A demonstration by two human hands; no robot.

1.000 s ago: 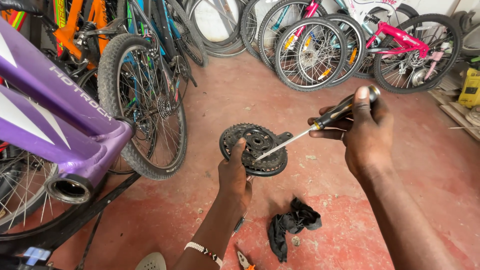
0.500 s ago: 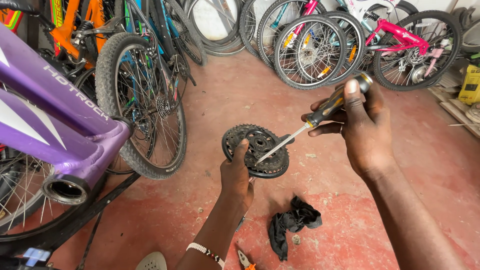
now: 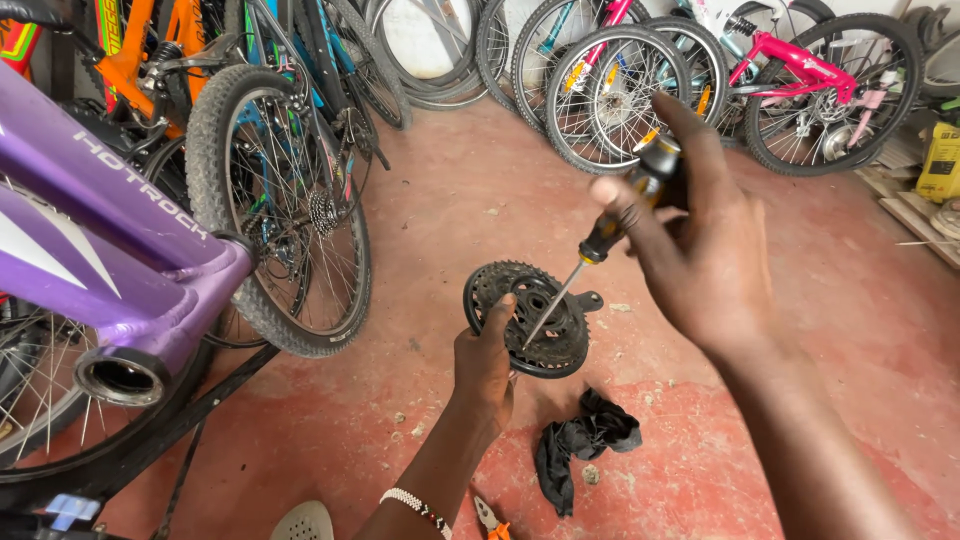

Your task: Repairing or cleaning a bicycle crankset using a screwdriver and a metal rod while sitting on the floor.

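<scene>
A left hand [image 3: 487,365] grips a black chainring set [image 3: 527,318] above a red workshop floor [image 3: 760,420], while the right hand [image 3: 700,235], fingers closed around a screwdriver [image 3: 600,240], sets its tip at the centre. A black rag [image 3: 583,440] lies below.

The chainring [image 3: 527,318] is black, and the screwdriver [image 3: 612,228] has a black and orange handle with a silver shaft. The rag [image 3: 580,440] is black. The floor [image 3: 480,200] is dusty red. The bike frame [image 3: 110,250] is purple with white lettering; the small bike [image 3: 800,62] is pink.
</scene>
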